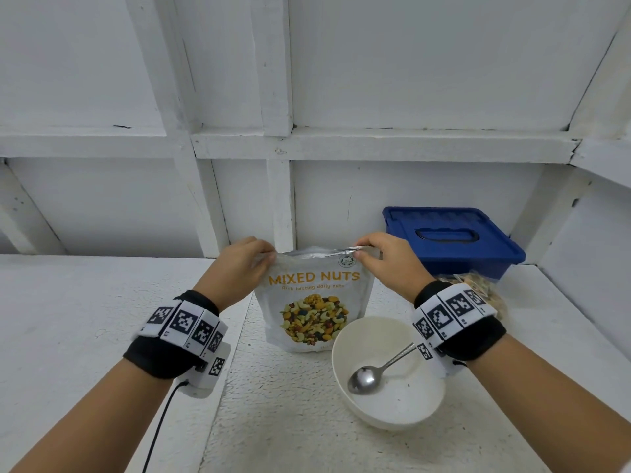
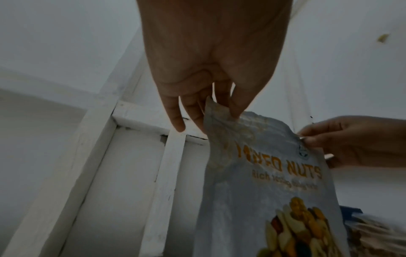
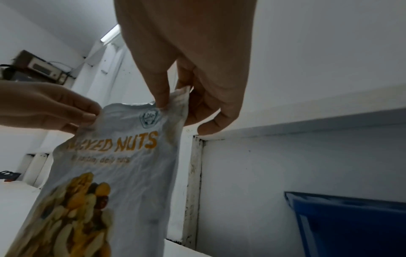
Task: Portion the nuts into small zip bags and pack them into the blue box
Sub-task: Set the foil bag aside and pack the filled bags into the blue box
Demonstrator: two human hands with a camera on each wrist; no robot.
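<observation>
A silver "MIXED NUTS" pouch (image 1: 312,302) stands upright on the white counter (image 1: 102,319), just behind the bowl. My left hand (image 1: 244,264) pinches its top left corner, and my right hand (image 1: 382,256) pinches its top right corner. The wrist views show the same pouch (image 2: 263,182) (image 3: 114,165) held by thumb and fingers at each upper corner. The blue box (image 1: 450,238) sits at the back right with its lid on. Small clear bags of nuts (image 1: 478,288) lie in front of it, partly hidden by my right wrist.
A white bowl (image 1: 392,397) with a metal spoon (image 1: 372,373) in it stands in front of the pouch to the right. A white panelled wall (image 1: 307,141) closes the counter at the back and right.
</observation>
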